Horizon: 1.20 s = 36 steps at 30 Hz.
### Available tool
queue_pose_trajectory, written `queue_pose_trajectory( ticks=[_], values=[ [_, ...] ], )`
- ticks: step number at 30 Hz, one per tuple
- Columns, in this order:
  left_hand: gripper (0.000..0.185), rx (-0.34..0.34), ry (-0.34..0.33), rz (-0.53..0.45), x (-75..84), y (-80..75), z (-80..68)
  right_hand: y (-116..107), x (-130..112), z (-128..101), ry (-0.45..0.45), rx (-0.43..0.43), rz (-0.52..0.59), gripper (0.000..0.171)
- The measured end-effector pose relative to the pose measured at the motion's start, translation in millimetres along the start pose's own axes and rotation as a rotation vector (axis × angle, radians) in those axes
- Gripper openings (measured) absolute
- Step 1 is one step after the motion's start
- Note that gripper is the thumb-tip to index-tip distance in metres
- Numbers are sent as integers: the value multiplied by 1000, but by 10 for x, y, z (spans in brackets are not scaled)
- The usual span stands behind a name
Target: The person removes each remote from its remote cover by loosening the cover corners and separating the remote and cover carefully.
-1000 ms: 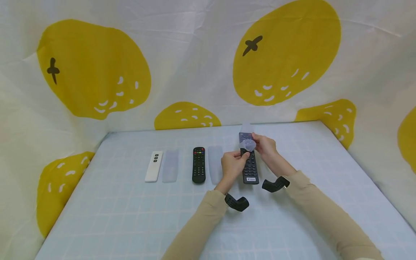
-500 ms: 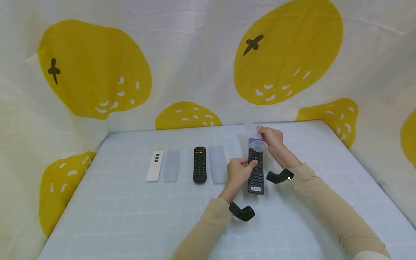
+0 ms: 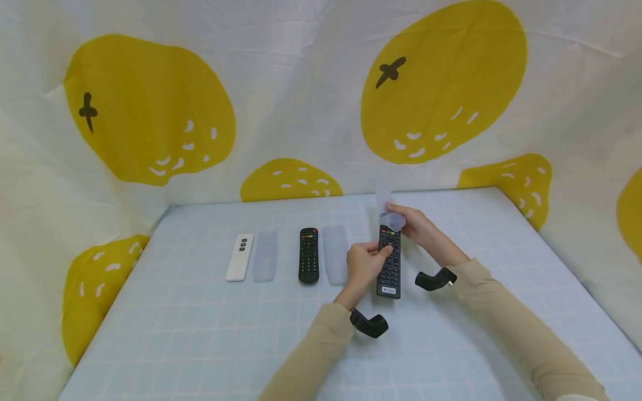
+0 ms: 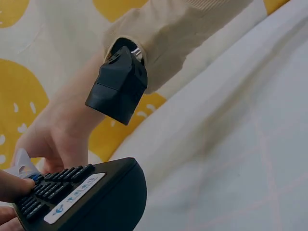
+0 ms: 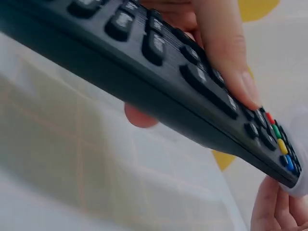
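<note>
My left hand (image 3: 365,264) grips a black remote control (image 3: 388,281) with several small buttons and a white label at its near end; the thumb lies across the button face. A thin translucent plastic sleeve (image 3: 393,221) sits around the remote's far end, its loose length rising beyond. My right hand (image 3: 413,223) pinches this sleeve at its side. In the right wrist view, coloured buttons (image 5: 282,144) show just short of the sleeve's whitish edge (image 5: 299,185). The left wrist view shows the remote's thick dark end (image 4: 118,197) close up, tilted.
On the pale checked table (image 3: 200,334), left of my hands, lie a white remote (image 3: 239,257), a flat translucent sleeve (image 3: 264,256), a second black remote (image 3: 308,256) and another sleeve (image 3: 335,253). A cloth (image 3: 301,83) with yellow shapes hangs behind.
The remote has come toward me relative to the sleeve, which covered more of its far end one second ago. Over the last half second both hands have shifted slightly left.
</note>
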<state>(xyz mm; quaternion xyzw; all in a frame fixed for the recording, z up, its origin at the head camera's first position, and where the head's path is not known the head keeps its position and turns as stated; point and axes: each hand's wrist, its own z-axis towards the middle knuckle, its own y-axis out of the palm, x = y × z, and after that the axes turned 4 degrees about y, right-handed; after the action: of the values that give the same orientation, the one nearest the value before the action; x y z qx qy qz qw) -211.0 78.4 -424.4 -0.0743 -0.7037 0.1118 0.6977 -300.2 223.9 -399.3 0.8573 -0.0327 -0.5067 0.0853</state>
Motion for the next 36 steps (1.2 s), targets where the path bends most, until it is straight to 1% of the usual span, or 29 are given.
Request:
queue_pose_trajectory(
  ticks=[2,3,6,9,13,18,20,21,23,26,27,28,30,31,33,35,36],
  values=[
    [27,-5,3,1,-6,-16,12,28,20,30,19,-13,0,62],
    [27,-9,0,1,-11,-21,14,43,29,42,19,0,5,59],
    [28,-11,-9,5,-40,-29,13,78,52,74,-6,77,23,50],
    [29,-9,-22,2,-71,-13,10,91,68,103,-25,121,23,46],
    [28,1,-15,6,-102,15,5,105,88,128,-29,156,28,51],
    [26,18,7,24,-110,32,3,144,116,146,-36,265,79,58],
    [26,16,11,41,-107,28,-3,156,132,158,-38,304,102,57],
    [26,15,17,57,-109,25,-8,157,141,166,-40,316,119,55],
    [26,12,13,73,-107,22,-17,155,157,185,-45,333,151,41],
    [27,15,1,94,-104,21,-26,141,167,210,-65,343,211,8],
    [27,14,-2,102,-105,24,-29,133,164,219,-79,347,230,8],
    [28,11,-11,101,-104,27,-31,121,159,226,-92,355,246,15],
    [28,8,-24,99,-100,41,-35,84,141,236,-109,386,246,21],
    [28,11,-29,96,-101,49,-34,63,131,238,-111,405,244,19],
    [28,28,-29,93,-98,56,-20,20,115,237,-104,422,234,8],
    [29,44,-32,95,-85,40,4,-7,113,237,-89,436,227,7],
    [29,53,-31,102,-84,32,21,-15,111,231,-89,431,249,7]
  ],
)
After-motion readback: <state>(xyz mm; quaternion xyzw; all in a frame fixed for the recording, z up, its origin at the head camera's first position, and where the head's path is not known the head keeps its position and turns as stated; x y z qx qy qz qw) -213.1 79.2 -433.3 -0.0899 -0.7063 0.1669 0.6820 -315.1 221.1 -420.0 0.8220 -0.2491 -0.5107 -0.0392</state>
